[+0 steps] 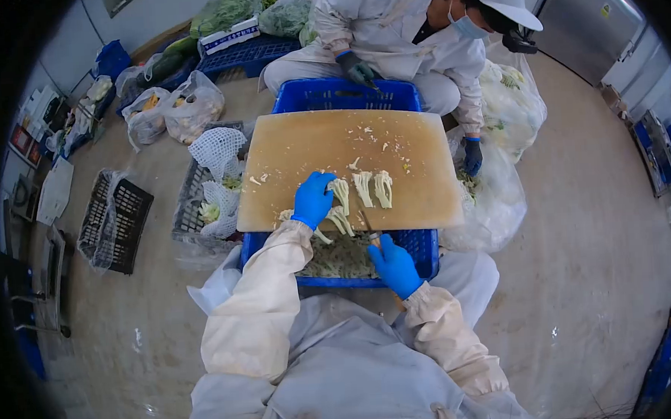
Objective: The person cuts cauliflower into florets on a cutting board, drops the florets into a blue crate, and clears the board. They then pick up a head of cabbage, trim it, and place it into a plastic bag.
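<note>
Cutting board [332, 145]: tan and rectangular, laid across a blue crate [345, 95], its left and right edges overhanging the rim.

Vegetable pieces [363, 187]: about 5 pale stalks, grouped by the board's near edge. The far half of the board holds only scraps.

Left hand [312, 199]: blue-gloved, palm down, fingers curled over the leftmost pieces. Whether it grips or only presses cannot be told.

Right hand [394, 265]: blue-gloved, closed around the handle of a knife [367, 224]. It sits over the crate's near rim, with the blade reaching onto the board's near edge just beside the pieces.

Cuttings [342, 258]: pale shreds inside the crate, below the near edge.

Co-worker: seated opposite, 1 gloved hand [358, 70] at the crate's far rim.

Surroundings: black crate [116, 217] well to the left, bare floor [579, 219] on the right.
</note>
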Demonstrator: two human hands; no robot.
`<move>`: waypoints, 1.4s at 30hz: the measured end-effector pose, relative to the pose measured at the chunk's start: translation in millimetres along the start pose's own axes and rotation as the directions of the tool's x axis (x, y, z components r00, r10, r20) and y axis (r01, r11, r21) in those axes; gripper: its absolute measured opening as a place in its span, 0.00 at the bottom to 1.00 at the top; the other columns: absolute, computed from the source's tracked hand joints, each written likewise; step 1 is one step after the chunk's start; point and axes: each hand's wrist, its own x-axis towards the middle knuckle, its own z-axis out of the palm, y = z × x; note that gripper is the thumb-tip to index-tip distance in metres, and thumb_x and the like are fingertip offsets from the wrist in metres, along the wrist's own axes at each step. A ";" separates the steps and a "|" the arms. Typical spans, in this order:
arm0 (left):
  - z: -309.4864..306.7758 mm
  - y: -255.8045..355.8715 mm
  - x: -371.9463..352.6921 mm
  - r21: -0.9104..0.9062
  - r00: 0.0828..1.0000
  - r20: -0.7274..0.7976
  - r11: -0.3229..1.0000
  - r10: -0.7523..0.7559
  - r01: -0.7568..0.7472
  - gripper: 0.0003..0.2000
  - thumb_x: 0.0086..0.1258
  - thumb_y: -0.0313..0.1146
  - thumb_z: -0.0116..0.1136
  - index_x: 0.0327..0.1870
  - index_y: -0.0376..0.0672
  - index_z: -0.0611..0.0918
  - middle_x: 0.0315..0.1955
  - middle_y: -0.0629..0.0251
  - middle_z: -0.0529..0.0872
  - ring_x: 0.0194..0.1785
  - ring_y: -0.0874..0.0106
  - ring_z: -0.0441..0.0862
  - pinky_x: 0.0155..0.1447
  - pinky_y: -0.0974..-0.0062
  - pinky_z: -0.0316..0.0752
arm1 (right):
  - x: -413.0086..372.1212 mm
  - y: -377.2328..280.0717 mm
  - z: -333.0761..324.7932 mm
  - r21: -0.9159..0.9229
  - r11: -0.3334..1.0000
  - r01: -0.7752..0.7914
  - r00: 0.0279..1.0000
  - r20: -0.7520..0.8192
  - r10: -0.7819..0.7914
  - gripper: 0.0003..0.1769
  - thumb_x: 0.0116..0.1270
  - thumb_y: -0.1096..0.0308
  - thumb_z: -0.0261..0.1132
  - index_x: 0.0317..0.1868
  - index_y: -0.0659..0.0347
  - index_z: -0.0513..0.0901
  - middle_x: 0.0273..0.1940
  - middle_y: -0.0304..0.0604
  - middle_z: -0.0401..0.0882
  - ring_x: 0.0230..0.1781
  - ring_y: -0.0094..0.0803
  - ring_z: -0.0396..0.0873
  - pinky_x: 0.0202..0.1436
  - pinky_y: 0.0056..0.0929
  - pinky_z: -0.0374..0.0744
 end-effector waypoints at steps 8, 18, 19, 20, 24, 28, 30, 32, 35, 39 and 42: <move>-0.4 3.7 -1.0 0.053 0.999 0.026 0.998 -0.030 0.029 0.14 0.54 0.28 0.54 0.43 0.49 0.81 0.35 0.57 0.78 0.38 0.55 0.78 0.41 0.62 0.74 | 1.4 -9.1 4.9 -0.004 1.000 0.026 0.997 0.075 -0.025 0.16 0.66 0.57 0.54 0.37 0.64 0.67 0.22 0.61 0.76 0.24 0.58 0.76 0.25 0.52 0.72; 0.9 9.1 0.2 0.081 0.999 0.014 0.996 0.031 -0.032 0.16 0.53 0.28 0.54 0.45 0.50 0.81 0.31 0.57 0.77 0.34 0.57 0.77 0.39 0.63 0.73 | 8.9 -24.6 1.8 -0.290 0.957 0.007 0.993 0.115 0.027 0.15 0.65 0.57 0.54 0.38 0.62 0.68 0.20 0.56 0.77 0.21 0.53 0.77 0.23 0.49 0.74; 2.2 8.6 0.2 0.082 0.999 0.015 0.996 0.030 -0.031 0.16 0.53 0.28 0.54 0.45 0.50 0.81 0.31 0.57 0.77 0.34 0.57 0.77 0.39 0.63 0.73 | 14.1 -30.1 3.2 -0.346 0.938 -0.011 0.992 0.112 0.053 0.15 0.65 0.57 0.54 0.39 0.62 0.68 0.21 0.55 0.77 0.21 0.53 0.77 0.23 0.49 0.74; 3.9 8.0 0.2 0.108 1.000 0.010 0.994 0.027 -0.028 0.16 0.53 0.28 0.55 0.45 0.51 0.81 0.32 0.57 0.77 0.35 0.56 0.77 0.39 0.62 0.73 | 16.6 -33.0 4.8 -0.401 0.916 -0.030 0.991 0.109 0.080 0.15 0.65 0.57 0.54 0.40 0.61 0.68 0.21 0.55 0.78 0.21 0.52 0.78 0.23 0.49 0.74; 2.9 8.7 -0.4 0.128 0.996 0.081 0.991 0.023 -0.034 0.18 0.53 0.28 0.54 0.48 0.55 0.80 0.34 0.56 0.77 0.37 0.55 0.77 0.42 0.60 0.73 | 11.8 -29.5 7.6 -0.382 0.924 -0.025 0.992 0.105 0.071 0.15 0.66 0.58 0.53 0.40 0.64 0.68 0.20 0.57 0.77 0.20 0.53 0.77 0.22 0.49 0.74; 4.4 7.3 0.5 0.171 0.994 0.097 0.984 0.039 -0.056 0.20 0.54 0.27 0.53 0.50 0.57 0.80 0.35 0.54 0.76 0.39 0.54 0.77 0.43 0.60 0.73 | -28.8 -18.5 -8.0 -0.370 0.928 -0.049 0.981 0.157 0.115 0.16 0.65 0.56 0.53 0.39 0.63 0.67 0.19 0.56 0.77 0.19 0.52 0.77 0.21 0.49 0.74; 2.3 7.8 -0.3 0.214 0.988 0.154 0.976 0.016 -0.049 0.20 0.55 0.28 0.50 0.49 0.60 0.80 0.35 0.56 0.76 0.39 0.56 0.77 0.41 0.60 0.73 | -38.9 -12.4 -14.5 -0.329 0.944 -0.022 0.985 0.152 0.076 0.18 0.65 0.55 0.54 0.40 0.63 0.67 0.19 0.55 0.77 0.19 0.52 0.77 0.20 0.49 0.74; 0.4 9.0 -0.9 0.216 0.983 0.183 0.975 0.007 -0.047 0.22 0.55 0.27 0.50 0.52 0.60 0.78 0.36 0.55 0.76 0.40 0.55 0.77 0.42 0.60 0.73 | -32.3 -10.5 -11.2 -0.247 0.969 -0.008 0.994 0.107 0.036 0.18 0.65 0.55 0.54 0.39 0.63 0.67 0.19 0.55 0.77 0.19 0.52 0.77 0.21 0.49 0.74; 0.0 7.4 -0.6 0.222 0.976 0.219 0.974 -0.010 -0.039 0.25 0.54 0.26 0.50 0.55 0.60 0.77 0.38 0.54 0.75 0.40 0.55 0.76 0.44 0.61 0.73 | -10.7 -10.7 -0.9 -0.161 0.986 0.040 0.998 0.064 -0.030 0.17 0.66 0.55 0.53 0.38 0.63 0.68 0.19 0.56 0.77 0.20 0.53 0.77 0.22 0.50 0.73; -11.3 3.5 -1.6 0.207 0.982 0.183 0.975 0.040 -0.078 0.26 0.52 0.24 0.49 0.56 0.59 0.77 0.37 0.54 0.75 0.39 0.55 0.76 0.44 0.62 0.73 | 1.2 -5.3 6.0 -0.208 0.978 0.015 0.998 0.059 -0.003 0.16 0.66 0.56 0.53 0.37 0.63 0.68 0.19 0.58 0.76 0.21 0.54 0.77 0.22 0.51 0.73; -32.3 -10.7 -2.9 0.204 0.981 0.182 0.979 -0.068 0.030 0.27 0.51 0.23 0.49 0.55 0.56 0.77 0.36 0.55 0.75 0.42 0.56 0.75 0.46 0.62 0.72 | 2.5 -6.0 -1.2 -0.218 0.976 -0.025 0.997 0.065 0.040 0.17 0.66 0.55 0.53 0.37 0.64 0.68 0.20 0.59 0.76 0.22 0.55 0.77 0.23 0.51 0.73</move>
